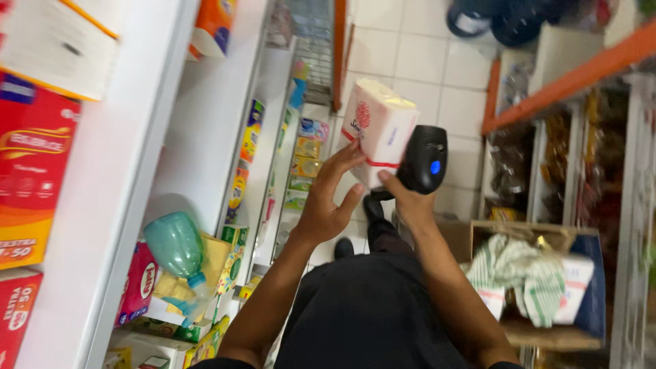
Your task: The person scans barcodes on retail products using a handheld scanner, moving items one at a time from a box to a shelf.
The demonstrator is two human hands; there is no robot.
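Note:
My left hand [328, 198] holds up a white tissue pack [377, 126] with pink print and a red band, fingers under its lower left edge. My right hand [408, 201] grips a black handheld barcode scanner [424, 160] with a lit blue spot, its head pressed close against the pack's right side. Both hands are raised in front of me over a tiled shop aisle. My dark clothing and shoe show below.
White shelving [137, 157] runs along the left with boxes, packets and a green plastic bottle [176, 249]. On the right stands an orange-edged shelf [574, 78] of bagged goods. A cardboard box [540, 273] holding green-striped and white packs sits at lower right.

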